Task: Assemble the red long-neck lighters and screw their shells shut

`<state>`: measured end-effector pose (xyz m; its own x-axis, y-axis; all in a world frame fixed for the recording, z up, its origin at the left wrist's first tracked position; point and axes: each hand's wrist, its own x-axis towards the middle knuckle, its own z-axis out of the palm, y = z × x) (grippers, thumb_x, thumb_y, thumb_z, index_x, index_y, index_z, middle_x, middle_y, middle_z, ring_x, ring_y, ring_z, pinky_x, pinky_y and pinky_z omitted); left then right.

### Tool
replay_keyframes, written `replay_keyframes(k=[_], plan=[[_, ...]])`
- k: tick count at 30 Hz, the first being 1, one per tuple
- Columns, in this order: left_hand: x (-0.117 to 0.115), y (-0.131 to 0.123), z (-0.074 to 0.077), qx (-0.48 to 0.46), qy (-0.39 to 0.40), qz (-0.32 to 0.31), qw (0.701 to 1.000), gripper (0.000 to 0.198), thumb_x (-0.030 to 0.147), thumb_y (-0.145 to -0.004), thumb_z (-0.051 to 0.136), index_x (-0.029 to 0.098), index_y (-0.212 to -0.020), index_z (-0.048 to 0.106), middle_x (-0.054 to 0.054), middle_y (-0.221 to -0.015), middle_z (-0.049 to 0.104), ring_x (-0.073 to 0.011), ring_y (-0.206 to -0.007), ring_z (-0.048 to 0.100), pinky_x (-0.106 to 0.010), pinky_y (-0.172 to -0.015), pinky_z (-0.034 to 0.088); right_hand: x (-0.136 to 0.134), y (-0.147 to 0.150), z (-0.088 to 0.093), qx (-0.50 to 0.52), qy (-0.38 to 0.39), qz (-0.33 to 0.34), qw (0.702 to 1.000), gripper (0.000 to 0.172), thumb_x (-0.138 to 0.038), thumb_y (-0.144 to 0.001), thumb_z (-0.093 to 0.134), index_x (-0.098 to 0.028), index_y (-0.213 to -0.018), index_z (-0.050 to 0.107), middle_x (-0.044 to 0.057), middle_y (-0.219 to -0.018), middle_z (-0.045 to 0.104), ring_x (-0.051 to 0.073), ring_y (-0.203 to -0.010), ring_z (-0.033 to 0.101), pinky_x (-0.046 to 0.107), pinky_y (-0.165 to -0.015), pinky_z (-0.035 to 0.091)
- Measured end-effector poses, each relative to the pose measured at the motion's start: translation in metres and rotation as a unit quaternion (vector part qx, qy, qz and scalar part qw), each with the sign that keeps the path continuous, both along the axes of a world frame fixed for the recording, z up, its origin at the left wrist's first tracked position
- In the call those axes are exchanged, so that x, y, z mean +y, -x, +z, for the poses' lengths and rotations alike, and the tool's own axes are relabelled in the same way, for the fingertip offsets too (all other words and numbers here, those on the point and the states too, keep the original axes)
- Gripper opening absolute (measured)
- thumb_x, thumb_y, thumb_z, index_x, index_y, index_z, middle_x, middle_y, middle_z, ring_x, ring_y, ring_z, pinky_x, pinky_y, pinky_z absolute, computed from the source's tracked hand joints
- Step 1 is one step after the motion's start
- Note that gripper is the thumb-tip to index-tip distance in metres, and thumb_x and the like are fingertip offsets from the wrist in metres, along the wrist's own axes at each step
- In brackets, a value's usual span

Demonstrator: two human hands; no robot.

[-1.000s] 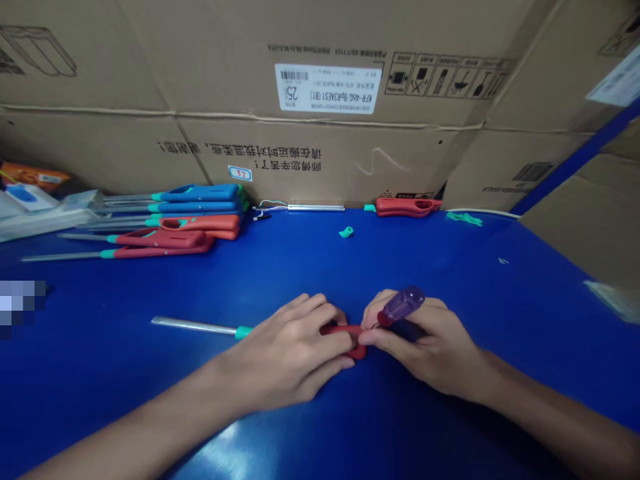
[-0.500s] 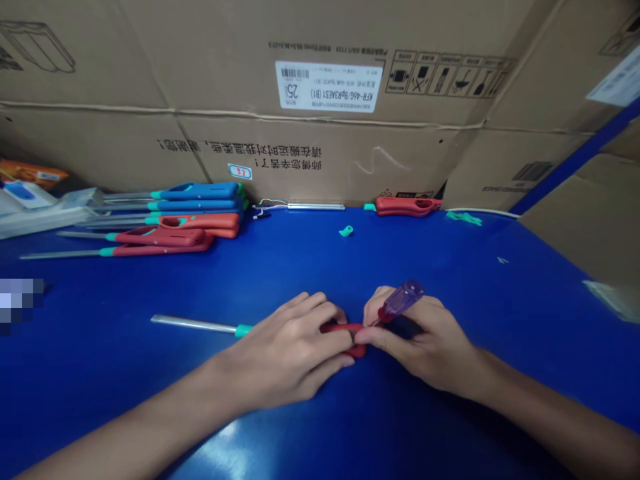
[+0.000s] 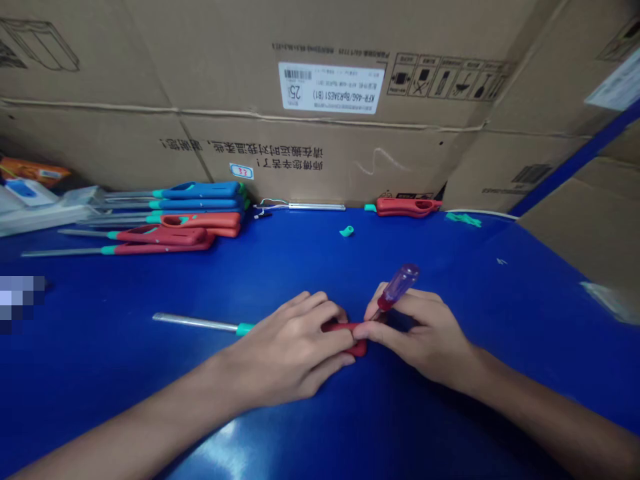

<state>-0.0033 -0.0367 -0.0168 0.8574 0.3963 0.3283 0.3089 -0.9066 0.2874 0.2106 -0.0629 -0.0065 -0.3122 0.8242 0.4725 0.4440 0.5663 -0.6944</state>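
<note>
Long-nosed lighter (image 3: 359, 348) lies pinned on the blue table (image 3: 525, 313) under my left hand (image 3: 287, 353) — grip wide and flat across the red handle (image 3: 345, 327), with teal collar (image 3: 245, 329) and metal nozzle (image 3: 193, 323) sticking out leftward. My right hand (image 3: 425, 333) pinches a purple screwdriver (image 3: 400, 287) in a narrow grip; its tip sits near the handle, perhaps touching — poor view. Even left-hand pressure should keep things steady.

Red plastic handle (image 3: 345, 327): the left hand (image 3: 287, 353) and right hand (image 3: 425, 340) are covering most of it. Purple-handled screwdriver (image 3: 400, 287): its tip is disappearing behind the right hand. Blurred patch (image 3: 20, 297), left edge: pixelation is masking its contents.
</note>
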Motion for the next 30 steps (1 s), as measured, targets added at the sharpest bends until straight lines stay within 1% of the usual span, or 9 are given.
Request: replay_keyframes(k=[4,12,17,22,24,27,30], plan=[[0.000,0.000,0.000,0.009,0.009,0.003,1.000,0.028,0.029,-0.101,0.047,0.018,-0.104,0.073,-0.011,-0.096,0.065,-0.0217,-0.087,0.060,-0.040,-0.077,0.054,0.001,-0.001,-0.003,-0.005,0.004,-0.003,1.000,0.021,-0.022,-0.083,0.077,-0.017,-0.067,0.064,-0.003,-0.064,0.064,0.008,-0.058,0.060,0.016,-0.057,0.048],[0.000,-0.001,0.001,0.007,0.027,0.005,1.000,0.030,0.029,-0.101,0.046,0.018,-0.104,0.073,-0.011,-0.097,0.065,-0.0223,-0.088,0.059,-0.040,-0.077,0.054,0.006,-0.003,-0.007,0.002,-0.007,0.012,1.000,0.026,-0.027,-0.084,0.077,-0.018,-0.064,0.063,-0.003,-0.064,0.063,0.008,-0.057,0.059,0.017,-0.057,0.048],[0.001,0.000,0.002,0.011,0.033,0.003,0.999,0.028,0.029,-0.101,0.046,0.018,-0.105,0.072,-0.011,-0.097,0.065,-0.0226,-0.088,0.059,-0.041,-0.078,0.054,0.006,-0.005,-0.012,0.000,-0.003,0.025,1.000,0.024,-0.024,-0.085,0.076,-0.017,-0.065,0.064,-0.002,-0.064,0.064,0.009,-0.059,0.059,0.018,-0.060,0.047],[0.000,0.001,0.001,0.014,0.033,0.004,0.999,0.026,0.028,-0.100,0.048,0.018,-0.103,0.072,-0.010,-0.097,0.065,-0.0220,-0.089,0.059,-0.039,-0.078,0.053,0.004,-0.005,-0.013,-0.002,-0.001,0.047,0.999,0.023,-0.021,-0.089,0.071,-0.016,-0.067,0.066,-0.001,-0.063,0.066,0.009,-0.060,0.059,0.019,-0.063,0.047],[0.000,0.001,0.000,0.012,0.029,0.006,1.000,0.025,0.027,-0.100,0.048,0.017,-0.103,0.071,-0.010,-0.096,0.065,-0.0220,-0.088,0.059,-0.039,-0.077,0.053,0.004,-0.004,-0.013,-0.009,-0.009,0.045,0.999,0.027,-0.021,-0.090,0.069,-0.016,-0.064,0.063,-0.003,-0.058,0.061,0.008,-0.056,0.055,0.019,-0.058,0.044],[-0.002,0.001,-0.002,0.005,0.032,0.017,0.999,0.021,0.028,-0.097,0.052,0.015,-0.100,0.068,-0.010,-0.094,0.065,-0.0225,-0.086,0.058,-0.040,-0.078,0.052,0.005,-0.003,-0.014,-0.018,-0.027,0.037,0.999,0.033,-0.019,-0.091,0.065,-0.017,-0.059,0.058,-0.004,-0.055,0.052,0.006,-0.049,0.046,0.020,-0.049,0.036],[-0.003,0.000,-0.002,0.007,0.045,0.029,0.999,0.016,0.027,-0.095,0.056,0.014,-0.095,0.065,-0.010,-0.093,0.065,-0.0225,-0.085,0.058,-0.041,-0.079,0.051,0.006,-0.002,-0.017,-0.015,-0.047,0.036,0.998,0.038,-0.018,-0.091,0.063,-0.017,-0.056,0.051,-0.006,-0.054,0.046,0.006,-0.046,0.039,0.021,-0.046,0.031]])
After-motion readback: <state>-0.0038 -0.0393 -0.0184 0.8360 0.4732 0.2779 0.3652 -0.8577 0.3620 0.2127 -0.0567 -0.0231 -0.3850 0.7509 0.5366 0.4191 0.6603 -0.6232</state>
